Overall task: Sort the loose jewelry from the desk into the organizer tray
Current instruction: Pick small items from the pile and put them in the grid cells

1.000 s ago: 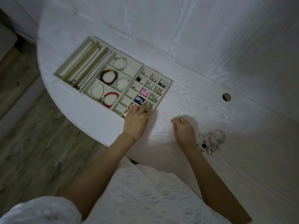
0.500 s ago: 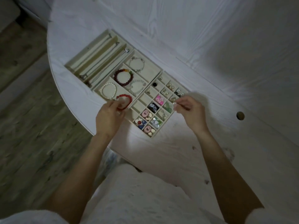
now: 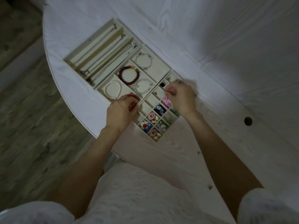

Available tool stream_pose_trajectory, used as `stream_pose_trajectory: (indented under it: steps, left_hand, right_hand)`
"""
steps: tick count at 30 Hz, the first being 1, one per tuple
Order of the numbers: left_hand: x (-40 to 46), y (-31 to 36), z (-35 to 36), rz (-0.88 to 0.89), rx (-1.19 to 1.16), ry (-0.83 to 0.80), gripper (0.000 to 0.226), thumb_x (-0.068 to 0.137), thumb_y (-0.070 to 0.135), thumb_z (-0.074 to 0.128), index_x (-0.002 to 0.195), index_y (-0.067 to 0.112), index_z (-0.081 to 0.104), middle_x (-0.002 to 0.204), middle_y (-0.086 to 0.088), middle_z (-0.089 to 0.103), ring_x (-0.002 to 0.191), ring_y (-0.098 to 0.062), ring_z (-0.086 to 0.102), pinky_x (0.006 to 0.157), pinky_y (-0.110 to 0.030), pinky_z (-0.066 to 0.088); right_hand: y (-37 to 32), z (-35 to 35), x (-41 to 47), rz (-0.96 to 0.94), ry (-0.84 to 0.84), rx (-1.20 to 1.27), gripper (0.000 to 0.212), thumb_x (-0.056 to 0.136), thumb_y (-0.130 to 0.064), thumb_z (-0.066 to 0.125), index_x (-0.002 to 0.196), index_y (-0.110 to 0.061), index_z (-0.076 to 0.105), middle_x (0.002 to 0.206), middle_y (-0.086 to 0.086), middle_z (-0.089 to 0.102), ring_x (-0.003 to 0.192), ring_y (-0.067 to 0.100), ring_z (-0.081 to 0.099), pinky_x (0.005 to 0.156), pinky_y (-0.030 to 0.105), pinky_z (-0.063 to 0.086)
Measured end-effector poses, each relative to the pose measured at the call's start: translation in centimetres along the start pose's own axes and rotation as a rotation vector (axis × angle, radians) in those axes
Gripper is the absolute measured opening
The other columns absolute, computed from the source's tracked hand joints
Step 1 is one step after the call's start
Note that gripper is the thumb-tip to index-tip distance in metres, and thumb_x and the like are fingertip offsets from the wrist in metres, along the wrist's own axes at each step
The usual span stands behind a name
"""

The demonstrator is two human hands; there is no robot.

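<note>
Left fingers (image 3: 129,109): my left hand (image 3: 120,113) curls at the tray's (image 3: 165,65) near edge, over the red bracelet (image 3: 134,98); whether it grips, I cannot tell.
Right fingers (image 3: 171,92): my right hand (image 3: 182,98) pinches a thin wire earring (image 3: 164,92), tips clamped on it, above the small compartments.
Handling: I judge the earring feather-light, springy, easily bent or dropped.
Hold: by the hook, low over its cell.
Desk (image 3: 226,62): no loose pieces clearly in sight.

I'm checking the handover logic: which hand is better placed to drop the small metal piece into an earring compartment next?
Right. The right hand already pinches the small silvery metal piece directly over the small square compartments of the beige organizer tray. The left hand rests at the red bead bracelet.
</note>
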State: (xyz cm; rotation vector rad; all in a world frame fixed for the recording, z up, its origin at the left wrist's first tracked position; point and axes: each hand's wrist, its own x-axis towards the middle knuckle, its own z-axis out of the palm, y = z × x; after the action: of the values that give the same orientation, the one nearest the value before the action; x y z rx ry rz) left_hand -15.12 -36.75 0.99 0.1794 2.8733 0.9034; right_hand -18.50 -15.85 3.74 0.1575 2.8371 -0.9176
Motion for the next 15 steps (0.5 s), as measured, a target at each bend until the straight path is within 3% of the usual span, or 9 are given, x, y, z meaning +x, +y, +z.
stream_pose_trajectory:
  steps: [4,9,15]
  left_hand:
    - [-0.1,-0.1,0.2,0.027,-0.001,0.009,0.017,0.082,0.017,0.070,0.099,0.016,0.070,0.101,-0.004,0.069,0.078,-0.025,0.066,0.063,-0.029,0.048]
    - [0.0,-0.2,0.4,0.057,-0.006,0.017,0.015,0.080,0.015,0.072,0.095,0.015,0.070,0.096,-0.005,0.070,0.073,-0.025,0.066,0.060,-0.030,0.049]
    - [0.3,-0.4,0.3,0.089,-0.010,0.024,0.013,0.080,0.015,0.072,0.092,0.014,0.070,0.093,-0.004,0.070,0.071,-0.025,0.066,0.060,-0.031,0.051]
  right_hand:
    - [-0.2,0.7,0.5,-0.055,0.009,-0.096,0.011,0.082,-0.019,0.070,0.092,-0.016,0.072,0.092,0.002,0.068,0.087,0.017,0.061,0.078,0.036,0.053]
    - [-0.4,0.8,0.5,-0.061,0.032,-0.189,0.010,0.083,-0.020,0.068,0.091,-0.016,0.073,0.102,0.004,0.060,0.103,0.021,0.048,0.082,0.026,0.036]
    - [-1.2,1.7,-0.4,-0.082,-0.001,-0.144,0.010,0.082,-0.021,0.070,0.090,-0.015,0.073,0.104,0.006,0.059,0.105,0.024,0.047,0.085,0.027,0.035]
